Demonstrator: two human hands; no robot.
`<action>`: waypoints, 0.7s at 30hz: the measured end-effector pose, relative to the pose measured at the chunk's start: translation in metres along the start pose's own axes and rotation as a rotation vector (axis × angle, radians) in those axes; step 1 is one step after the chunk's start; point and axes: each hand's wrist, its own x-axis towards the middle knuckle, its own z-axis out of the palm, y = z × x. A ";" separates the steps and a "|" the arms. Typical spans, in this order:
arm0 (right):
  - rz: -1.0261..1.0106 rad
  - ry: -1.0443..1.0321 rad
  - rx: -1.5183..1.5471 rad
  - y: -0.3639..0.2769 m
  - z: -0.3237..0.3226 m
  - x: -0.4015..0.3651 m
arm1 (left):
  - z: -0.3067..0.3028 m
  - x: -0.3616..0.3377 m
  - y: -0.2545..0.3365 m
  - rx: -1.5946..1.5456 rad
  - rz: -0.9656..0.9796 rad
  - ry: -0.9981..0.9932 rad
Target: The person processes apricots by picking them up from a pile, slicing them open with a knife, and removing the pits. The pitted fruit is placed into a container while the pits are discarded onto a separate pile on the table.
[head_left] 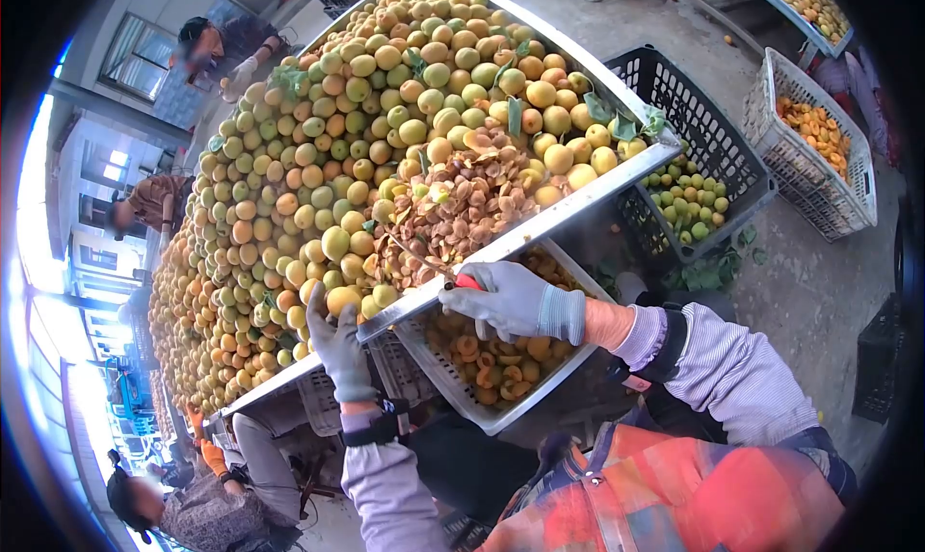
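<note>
My right hand [511, 302], in a grey glove, is closed round the red handle of a small knife [469, 281]. Its thin blade points up and left over a heap of brown pits [462, 205] on the table. My left hand [339, 350], also gloved, reaches over the table's metal edge with thumb and fingers apart. Its fingertips are at a yellow-orange apricot [342, 300]; whether they grip it is hard to tell. Many green, yellow and orange apricots [328, 167] cover the table. Below my right hand, a white crate [496, 419] holds cut apricot halves [501, 369].
A black crate [737, 157] with green fruit stands right of the table, near leaves on the floor [708, 273]. Further right is a white crate [819, 200] of orange halves. Other people work along the left side, one wearing orange gloves [212, 456]. The table's raised metal rim [578, 200] runs before me.
</note>
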 end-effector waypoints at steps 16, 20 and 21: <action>0.127 -0.297 0.072 -0.017 -0.009 -0.015 | 0.061 -0.051 0.060 -1.355 -0.330 -0.311; 0.198 -0.309 0.004 -0.029 -0.007 -0.020 | 0.057 -0.050 0.062 -1.414 -0.360 -0.360; 0.188 -0.309 -0.011 -0.031 -0.006 -0.021 | 0.058 -0.050 0.060 -1.414 -0.380 -0.348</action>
